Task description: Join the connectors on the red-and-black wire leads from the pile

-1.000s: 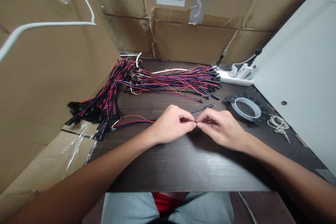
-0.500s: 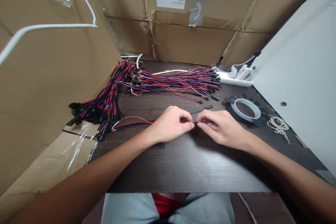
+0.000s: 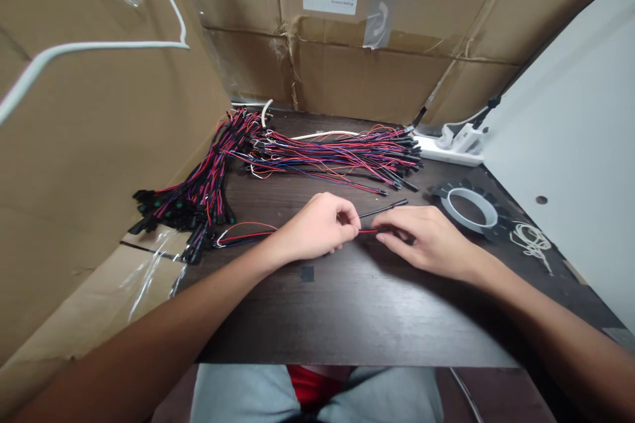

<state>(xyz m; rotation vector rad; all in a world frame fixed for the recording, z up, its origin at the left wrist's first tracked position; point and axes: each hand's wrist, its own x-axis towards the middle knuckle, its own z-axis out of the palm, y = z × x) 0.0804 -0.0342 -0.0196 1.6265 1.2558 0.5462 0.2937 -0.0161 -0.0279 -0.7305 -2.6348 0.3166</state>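
A wire harness (image 3: 248, 236) of red, dark blue and white wires runs from a black connector at the left toward both hands. My left hand (image 3: 325, 228) is closed on its wires, with thumb and fingertips pinched together. To its right, across a short gap where a red wire shows, my right hand (image 3: 421, 238) pinches the same harness; its fingers hide the wire end. A black lead (image 3: 384, 207) with a thicker tip sticks out behind the hands, lying toward the upper right. A small dark square piece of tape (image 3: 307, 273) is on the table below my left hand.
Bundled harnesses (image 3: 337, 155) lie along the back, and another pile (image 3: 203, 185) is at the left. A tape roll (image 3: 471, 207) carrying dark tabs, a coil of cream string (image 3: 530, 239) and a white power strip (image 3: 451, 151) sit right. Cardboard (image 3: 362, 79) walls the back.
My hands have drawn slightly apart, opening a gap with red wire showing between them. The left hand has shifted left, uncovering the dark square on the table. The view has shifted slightly.
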